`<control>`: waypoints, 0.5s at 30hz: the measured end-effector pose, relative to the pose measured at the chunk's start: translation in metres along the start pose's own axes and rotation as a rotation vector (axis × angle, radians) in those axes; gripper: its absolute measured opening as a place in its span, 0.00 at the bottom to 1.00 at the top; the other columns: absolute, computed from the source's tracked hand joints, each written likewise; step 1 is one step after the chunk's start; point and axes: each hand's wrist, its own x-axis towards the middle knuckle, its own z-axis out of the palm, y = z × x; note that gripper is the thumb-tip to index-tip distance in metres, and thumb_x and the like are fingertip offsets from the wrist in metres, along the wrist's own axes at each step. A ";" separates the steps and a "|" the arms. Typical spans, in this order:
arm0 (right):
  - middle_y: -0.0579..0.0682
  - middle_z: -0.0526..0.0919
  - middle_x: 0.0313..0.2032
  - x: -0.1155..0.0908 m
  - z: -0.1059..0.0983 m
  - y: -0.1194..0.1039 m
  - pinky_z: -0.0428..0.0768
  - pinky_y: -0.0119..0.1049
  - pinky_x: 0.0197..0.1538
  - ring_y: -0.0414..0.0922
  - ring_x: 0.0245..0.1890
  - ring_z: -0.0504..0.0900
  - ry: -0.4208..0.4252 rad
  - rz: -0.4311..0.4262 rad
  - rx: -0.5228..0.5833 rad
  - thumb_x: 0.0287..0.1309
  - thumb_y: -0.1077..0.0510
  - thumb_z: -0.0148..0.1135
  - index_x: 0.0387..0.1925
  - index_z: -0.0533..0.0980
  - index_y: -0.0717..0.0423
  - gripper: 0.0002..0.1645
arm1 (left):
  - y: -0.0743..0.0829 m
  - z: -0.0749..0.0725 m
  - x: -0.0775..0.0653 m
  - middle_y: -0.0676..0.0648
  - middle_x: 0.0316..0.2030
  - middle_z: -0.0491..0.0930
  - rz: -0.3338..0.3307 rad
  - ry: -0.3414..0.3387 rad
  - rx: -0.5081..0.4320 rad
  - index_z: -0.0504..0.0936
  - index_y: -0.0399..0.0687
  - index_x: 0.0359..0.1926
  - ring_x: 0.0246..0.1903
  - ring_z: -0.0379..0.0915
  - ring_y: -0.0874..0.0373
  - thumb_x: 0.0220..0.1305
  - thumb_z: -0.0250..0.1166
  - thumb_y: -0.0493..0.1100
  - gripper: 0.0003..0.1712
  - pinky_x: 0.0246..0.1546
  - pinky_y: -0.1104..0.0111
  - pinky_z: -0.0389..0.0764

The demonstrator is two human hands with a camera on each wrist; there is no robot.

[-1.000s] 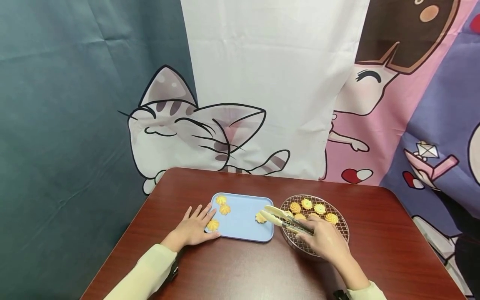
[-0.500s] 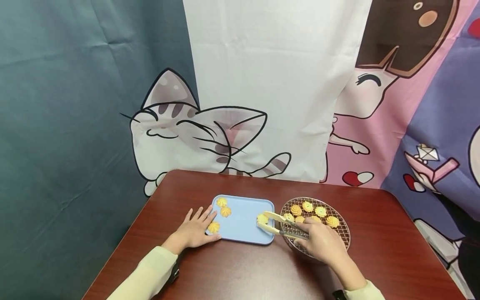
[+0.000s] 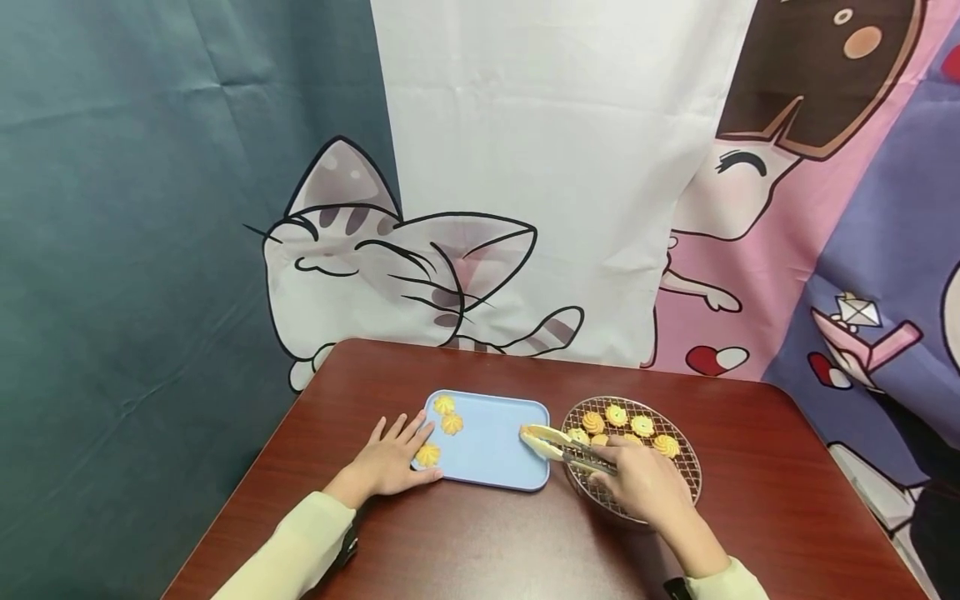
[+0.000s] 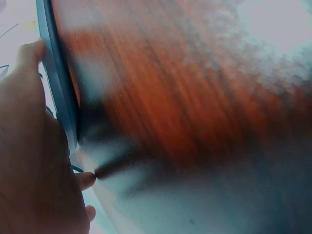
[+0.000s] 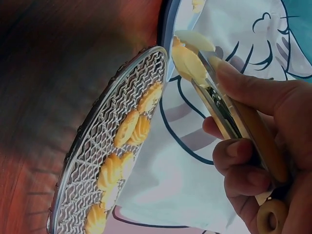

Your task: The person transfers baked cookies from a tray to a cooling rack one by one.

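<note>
My left hand (image 3: 386, 462) lies flat with spread fingers at the left end of a light blue tray (image 3: 487, 458), its fingertips over the rim. In the left wrist view the thumb touches the tray's dark-looking side (image 4: 61, 73). My right hand (image 3: 648, 483) grips a pair of tongs (image 3: 551, 443) with pale tips and metal arms. The tips are closed around a piped cookie (image 5: 176, 43) over the tray's right end, hiding most of it. Three yellow cookies (image 3: 452, 423) lie at the tray's left end.
Right of the tray stands a round wire rack (image 3: 681, 471) with several swirled cookies (image 3: 666, 446), partly under my right hand. The reddish-brown table (image 3: 487, 542) ends at a curtain with cartoon figures (image 3: 465, 275).
Half a second ago the tong tips were spread on either side of the cookie at the tray's right end; now they have closed on it. My left hand stays in place.
</note>
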 end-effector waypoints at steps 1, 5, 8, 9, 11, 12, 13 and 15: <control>0.43 0.84 0.35 0.000 0.000 0.001 0.77 0.37 0.27 0.41 0.28 0.79 0.002 0.001 0.005 0.46 0.50 0.81 0.50 0.87 0.50 0.26 | 0.000 0.000 0.000 0.50 0.81 0.47 0.000 0.001 -0.001 0.55 0.55 0.80 0.78 0.45 0.39 0.63 0.49 0.81 0.55 0.74 0.39 0.41; 0.39 0.79 0.29 0.000 0.000 0.004 0.76 0.37 0.28 0.38 0.25 0.73 0.002 0.003 0.030 0.45 0.51 0.81 0.49 0.87 0.51 0.26 | 0.001 -0.001 -0.001 0.50 0.81 0.47 -0.002 0.004 -0.002 0.56 0.55 0.80 0.78 0.45 0.39 0.63 0.50 0.81 0.55 0.74 0.39 0.41; 0.38 0.77 0.28 -0.001 0.002 0.008 0.76 0.37 0.29 0.37 0.25 0.72 -0.011 0.010 0.065 0.46 0.49 0.81 0.50 0.87 0.51 0.27 | 0.001 -0.001 -0.001 0.50 0.81 0.47 -0.005 0.002 0.003 0.55 0.55 0.80 0.78 0.45 0.39 0.63 0.49 0.81 0.55 0.74 0.39 0.41; 0.37 0.78 0.29 -0.002 0.002 0.009 0.76 0.37 0.30 0.37 0.26 0.73 -0.015 0.017 0.081 0.46 0.49 0.81 0.50 0.87 0.51 0.27 | 0.001 0.000 -0.001 0.50 0.81 0.47 -0.004 0.000 0.002 0.55 0.55 0.80 0.78 0.45 0.39 0.63 0.49 0.81 0.55 0.74 0.39 0.41; 0.37 0.79 0.30 -0.004 0.003 0.013 0.77 0.38 0.32 0.38 0.27 0.74 -0.021 0.028 0.116 0.47 0.49 0.80 0.50 0.87 0.51 0.26 | 0.001 0.000 -0.001 0.50 0.81 0.47 -0.002 -0.001 -0.001 0.56 0.55 0.80 0.78 0.45 0.39 0.63 0.50 0.80 0.55 0.74 0.39 0.41; 0.37 0.80 0.31 -0.004 0.002 0.015 0.77 0.38 0.32 0.38 0.27 0.74 -0.023 0.033 0.133 0.48 0.49 0.80 0.50 0.87 0.51 0.26 | 0.002 -0.001 -0.001 0.50 0.81 0.47 -0.002 -0.003 0.000 0.55 0.55 0.80 0.78 0.45 0.39 0.63 0.50 0.80 0.55 0.74 0.39 0.41; 0.37 0.80 0.31 -0.005 0.002 0.016 0.77 0.39 0.33 0.38 0.28 0.74 -0.019 0.038 0.147 0.48 0.49 0.80 0.50 0.87 0.51 0.26 | 0.002 -0.001 -0.001 0.50 0.81 0.47 -0.002 -0.003 -0.001 0.55 0.55 0.80 0.78 0.45 0.38 0.63 0.50 0.80 0.55 0.74 0.39 0.41; 0.36 0.79 0.31 -0.008 0.000 0.019 0.75 0.38 0.34 0.39 0.28 0.73 -0.016 0.047 0.177 0.48 0.49 0.79 0.50 0.87 0.51 0.25 | 0.002 -0.001 -0.001 0.50 0.81 0.47 -0.002 -0.003 -0.001 0.55 0.55 0.80 0.78 0.45 0.38 0.63 0.50 0.80 0.55 0.74 0.39 0.41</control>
